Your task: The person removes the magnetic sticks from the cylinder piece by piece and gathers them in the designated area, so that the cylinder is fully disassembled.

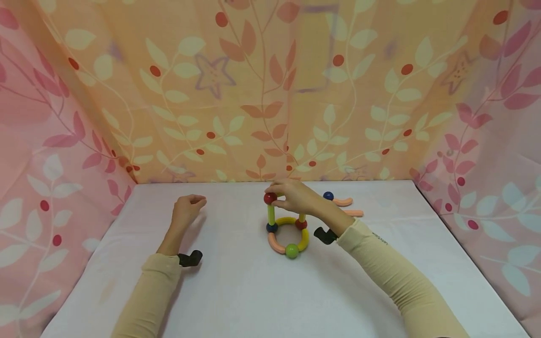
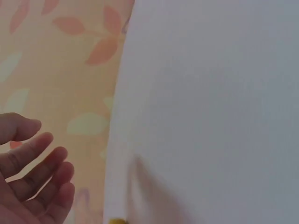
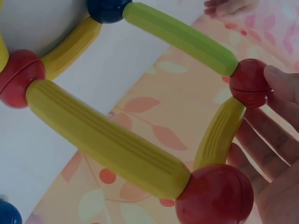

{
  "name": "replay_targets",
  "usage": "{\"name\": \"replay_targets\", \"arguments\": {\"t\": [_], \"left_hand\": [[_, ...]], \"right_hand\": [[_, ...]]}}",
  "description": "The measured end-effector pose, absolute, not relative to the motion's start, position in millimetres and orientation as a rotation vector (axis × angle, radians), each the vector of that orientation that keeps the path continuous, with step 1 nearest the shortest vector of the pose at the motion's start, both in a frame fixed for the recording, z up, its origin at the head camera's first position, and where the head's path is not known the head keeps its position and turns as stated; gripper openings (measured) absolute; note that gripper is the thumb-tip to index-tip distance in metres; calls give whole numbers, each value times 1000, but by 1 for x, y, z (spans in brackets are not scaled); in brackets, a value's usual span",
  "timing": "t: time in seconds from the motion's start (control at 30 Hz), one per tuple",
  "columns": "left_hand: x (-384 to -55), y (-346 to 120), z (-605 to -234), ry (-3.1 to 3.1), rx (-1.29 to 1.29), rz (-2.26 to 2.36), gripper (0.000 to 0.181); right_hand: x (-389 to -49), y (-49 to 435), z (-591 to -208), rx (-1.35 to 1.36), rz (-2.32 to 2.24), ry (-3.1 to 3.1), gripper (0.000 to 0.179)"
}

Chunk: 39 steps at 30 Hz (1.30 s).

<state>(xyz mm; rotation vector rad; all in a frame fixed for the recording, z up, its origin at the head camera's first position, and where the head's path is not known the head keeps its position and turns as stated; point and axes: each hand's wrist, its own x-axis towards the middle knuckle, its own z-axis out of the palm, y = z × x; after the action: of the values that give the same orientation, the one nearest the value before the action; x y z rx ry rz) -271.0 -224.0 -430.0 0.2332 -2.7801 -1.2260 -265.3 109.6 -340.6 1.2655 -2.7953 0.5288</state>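
Note:
My right hand pinches a red ball between thumb and fingers. That ball tops a light green stick, which stands on a dark blue ball. A curved yellow piece runs from the pinched ball to a second red ball atop a thicker yellow-green stick. Below, a ring of curved pieces lies on the table, with a green ball at the front and a pink curved piece at its left. My left hand hovers to the left, holding nothing, fingers loosely bent.
Right of the structure, behind my right forearm, lie a blue ball, a curved pink piece and a straight pink stick. Patterned cloth hangs behind the white table and along both sides.

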Motion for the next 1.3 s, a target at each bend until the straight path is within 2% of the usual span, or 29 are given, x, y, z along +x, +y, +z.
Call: {"name": "replay_targets", "arguments": {"t": [0.37,0.73,1.13,1.3], "left_hand": [[-269,-163,-408,-2670,-99,-1365,30],[-257,-107,-399,-2506,-354,-1586,32],[-246,-71,-412,-2406,-400,-1725,38],[-244,-65,-415,-2406,-398,-1713,43]], "right_hand": [[-271,120,-335,1212,569,-2830,35],[-293,134,-334,1026,811,-2916,32],[-301,131,-352,1182,909,-2880,24],[-298,131,-356,1168,933,-2857,24]]}}
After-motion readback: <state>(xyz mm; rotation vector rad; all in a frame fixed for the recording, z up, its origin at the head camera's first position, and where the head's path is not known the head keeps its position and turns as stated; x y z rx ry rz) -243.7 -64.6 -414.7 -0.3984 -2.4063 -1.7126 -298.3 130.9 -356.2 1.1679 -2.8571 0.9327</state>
